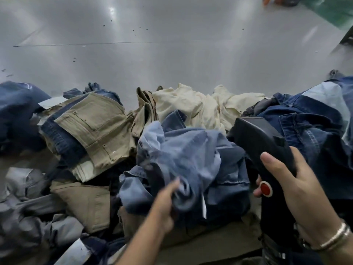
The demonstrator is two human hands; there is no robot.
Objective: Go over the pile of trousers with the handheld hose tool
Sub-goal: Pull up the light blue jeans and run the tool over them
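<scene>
A pile of trousers fills the lower half of the view: khaki trousers (95,127), cream trousers (193,106), dark denim (309,119) and a crumpled light blue pair (183,155) in the middle. My left hand (166,201) grips a fold of the light blue pair. My right hand (298,190) holds the black handheld hose tool (261,142) by its handle, thumb along the side above a red button (265,188). The tool's head lies just right of the light blue pair, over the pile.
A grey shiny floor (152,50) stretches beyond the pile. More dark blue garments (17,111) lie at the far left, grey ones (24,217) at the lower left. A green mat (332,10) shows at the top right corner.
</scene>
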